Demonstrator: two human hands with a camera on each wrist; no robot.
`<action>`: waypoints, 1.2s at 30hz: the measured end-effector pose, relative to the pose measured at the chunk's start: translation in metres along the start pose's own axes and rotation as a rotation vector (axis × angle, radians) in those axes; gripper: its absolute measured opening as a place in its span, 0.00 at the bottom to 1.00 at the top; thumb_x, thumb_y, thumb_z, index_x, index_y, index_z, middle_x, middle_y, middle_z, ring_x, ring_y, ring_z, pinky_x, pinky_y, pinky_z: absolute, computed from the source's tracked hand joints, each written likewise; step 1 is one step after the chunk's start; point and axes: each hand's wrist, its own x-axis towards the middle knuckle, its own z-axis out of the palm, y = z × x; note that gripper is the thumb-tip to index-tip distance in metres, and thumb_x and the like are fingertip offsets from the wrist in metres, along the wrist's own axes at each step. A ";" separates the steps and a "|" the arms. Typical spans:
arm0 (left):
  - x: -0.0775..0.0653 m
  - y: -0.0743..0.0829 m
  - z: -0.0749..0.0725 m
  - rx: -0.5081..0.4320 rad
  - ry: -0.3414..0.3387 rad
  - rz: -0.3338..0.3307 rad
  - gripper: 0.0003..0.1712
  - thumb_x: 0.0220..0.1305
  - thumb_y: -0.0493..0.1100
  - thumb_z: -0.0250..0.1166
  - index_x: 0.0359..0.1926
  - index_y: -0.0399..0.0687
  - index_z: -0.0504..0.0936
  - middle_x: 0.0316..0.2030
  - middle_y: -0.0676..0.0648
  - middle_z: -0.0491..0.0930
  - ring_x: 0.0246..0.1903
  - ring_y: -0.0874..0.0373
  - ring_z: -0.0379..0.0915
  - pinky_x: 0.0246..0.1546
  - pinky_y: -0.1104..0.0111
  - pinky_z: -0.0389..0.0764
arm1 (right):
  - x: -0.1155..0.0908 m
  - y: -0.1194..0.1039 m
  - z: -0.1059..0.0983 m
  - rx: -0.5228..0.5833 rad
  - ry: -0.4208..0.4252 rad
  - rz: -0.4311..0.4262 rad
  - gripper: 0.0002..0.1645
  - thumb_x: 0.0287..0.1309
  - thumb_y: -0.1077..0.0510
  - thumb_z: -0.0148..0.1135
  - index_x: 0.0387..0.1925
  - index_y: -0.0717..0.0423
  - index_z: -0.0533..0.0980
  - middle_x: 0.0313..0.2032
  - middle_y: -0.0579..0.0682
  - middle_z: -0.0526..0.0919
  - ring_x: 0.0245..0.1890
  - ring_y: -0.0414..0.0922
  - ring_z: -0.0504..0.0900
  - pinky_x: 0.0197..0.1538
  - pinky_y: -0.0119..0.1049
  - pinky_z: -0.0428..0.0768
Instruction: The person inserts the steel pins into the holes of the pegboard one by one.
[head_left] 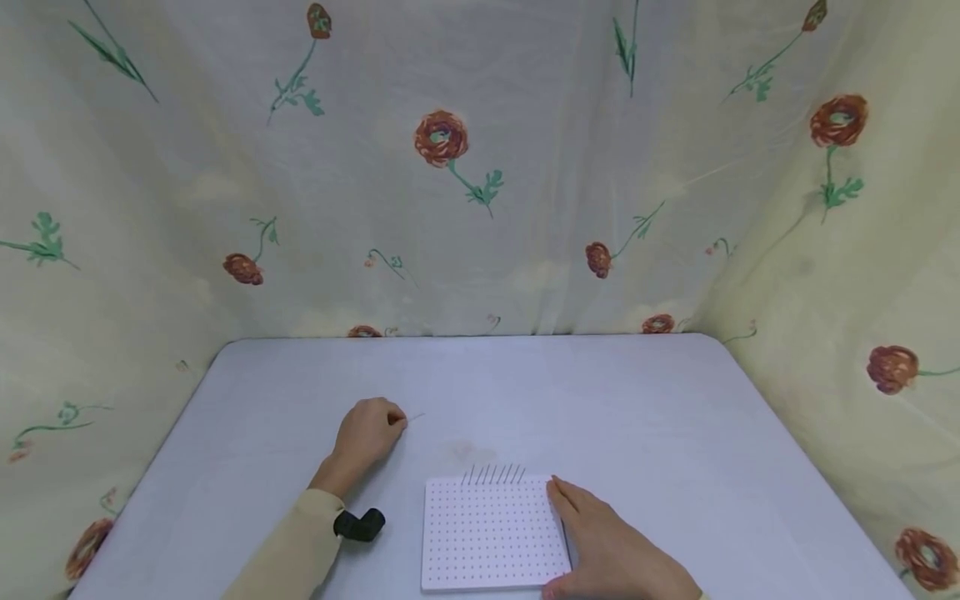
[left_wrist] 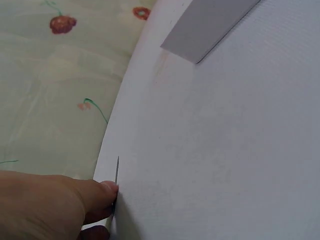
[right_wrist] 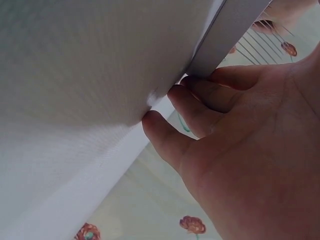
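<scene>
My left hand (head_left: 369,433) is out over the table, left of and beyond the white board, pinching a thin metal pin (head_left: 417,416) between thumb and fingertips. In the left wrist view the pin's tip points away from the fingers, close to the table surface. A white board (head_left: 495,533) dotted with rows of small holes lies flat near me. Several thin pins (head_left: 492,475) stand slightly slanted in a row along its far edge. At the board's right side my right hand (head_left: 611,542) grips it, fingers at the far corner and thumb at the near corner.
A white table (head_left: 637,408) with rounded far corners lies under everything. Flower-patterned cloth (head_left: 525,167) hangs behind it and along both sides. Around the left wrist sits a black strap with a small black device (head_left: 360,525).
</scene>
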 end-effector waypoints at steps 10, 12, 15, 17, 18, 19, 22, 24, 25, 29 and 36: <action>0.015 0.015 0.005 0.011 -0.109 0.120 0.03 0.64 0.42 0.72 0.34 0.49 0.91 0.34 0.51 0.87 0.37 0.57 0.81 0.44 0.60 0.82 | -0.003 0.000 -0.001 0.015 -0.003 0.007 0.81 0.38 0.20 0.72 0.79 0.64 0.51 0.79 0.58 0.56 0.78 0.57 0.58 0.72 0.61 0.65; 0.018 0.021 0.009 0.014 -0.130 0.145 0.03 0.64 0.42 0.72 0.34 0.50 0.91 0.33 0.52 0.87 0.37 0.58 0.80 0.44 0.60 0.81 | -0.003 -0.001 0.000 0.024 -0.014 0.011 0.81 0.38 0.19 0.72 0.79 0.63 0.50 0.79 0.58 0.55 0.78 0.57 0.58 0.72 0.61 0.64; 0.023 0.031 0.015 0.011 -0.168 0.173 0.04 0.65 0.43 0.71 0.35 0.51 0.91 0.34 0.53 0.87 0.37 0.59 0.80 0.45 0.61 0.81 | -0.002 -0.001 0.001 0.042 -0.032 0.027 0.83 0.37 0.17 0.71 0.80 0.62 0.49 0.80 0.57 0.54 0.78 0.57 0.58 0.72 0.62 0.64; 0.026 0.038 0.019 0.009 -0.196 0.192 0.04 0.65 0.43 0.71 0.35 0.50 0.91 0.34 0.53 0.87 0.37 0.59 0.79 0.45 0.62 0.81 | -0.002 -0.002 0.001 0.052 -0.042 0.034 0.83 0.36 0.16 0.70 0.80 0.61 0.49 0.80 0.56 0.54 0.78 0.57 0.58 0.72 0.62 0.64; 0.027 0.042 0.021 0.008 -0.209 0.204 0.04 0.66 0.43 0.71 0.36 0.50 0.91 0.34 0.53 0.87 0.37 0.60 0.79 0.45 0.62 0.80 | -0.001 -0.002 0.001 0.053 -0.045 0.037 0.83 0.36 0.16 0.71 0.80 0.61 0.49 0.80 0.56 0.54 0.78 0.57 0.58 0.72 0.62 0.64; 0.028 0.045 0.023 0.008 -0.220 0.221 0.04 0.66 0.43 0.71 0.36 0.50 0.91 0.35 0.53 0.87 0.37 0.60 0.79 0.45 0.62 0.80 | -0.001 -0.002 0.001 0.052 -0.047 0.041 0.83 0.36 0.16 0.70 0.80 0.61 0.49 0.80 0.55 0.54 0.78 0.57 0.58 0.72 0.62 0.64; 0.032 0.054 0.026 0.010 -0.243 0.272 0.04 0.66 0.43 0.71 0.37 0.50 0.91 0.36 0.53 0.88 0.39 0.59 0.81 0.45 0.62 0.81 | -0.001 -0.002 0.001 0.051 -0.051 0.055 0.83 0.35 0.16 0.71 0.80 0.59 0.49 0.80 0.54 0.54 0.78 0.56 0.58 0.73 0.61 0.64; 0.034 0.059 0.028 0.013 -0.250 0.301 0.05 0.66 0.44 0.71 0.38 0.50 0.91 0.37 0.52 0.89 0.40 0.58 0.82 0.46 0.62 0.81 | -0.001 -0.003 0.001 0.051 -0.053 0.070 0.83 0.35 0.16 0.71 0.81 0.58 0.49 0.80 0.53 0.54 0.78 0.55 0.58 0.73 0.61 0.63; 0.034 0.061 0.029 0.015 -0.253 0.310 0.05 0.67 0.44 0.71 0.38 0.50 0.92 0.38 0.52 0.89 0.41 0.58 0.83 0.46 0.62 0.82 | -0.001 -0.003 0.001 0.051 -0.054 0.077 0.83 0.35 0.16 0.71 0.81 0.58 0.49 0.80 0.53 0.54 0.78 0.55 0.58 0.73 0.61 0.63; 0.037 0.066 0.033 0.017 -0.260 0.320 0.06 0.67 0.44 0.70 0.40 0.49 0.92 0.39 0.52 0.90 0.43 0.57 0.83 0.48 0.62 0.82 | -0.002 -0.005 0.000 0.049 -0.057 0.091 0.83 0.35 0.17 0.71 0.81 0.58 0.49 0.80 0.53 0.54 0.78 0.56 0.58 0.73 0.61 0.64; 0.037 0.071 0.036 -0.020 -0.263 0.323 0.05 0.67 0.43 0.70 0.39 0.49 0.91 0.38 0.52 0.89 0.40 0.59 0.82 0.46 0.63 0.82 | -0.003 -0.006 -0.002 0.042 -0.066 0.113 0.84 0.34 0.14 0.69 0.81 0.57 0.49 0.80 0.53 0.54 0.78 0.55 0.58 0.73 0.61 0.64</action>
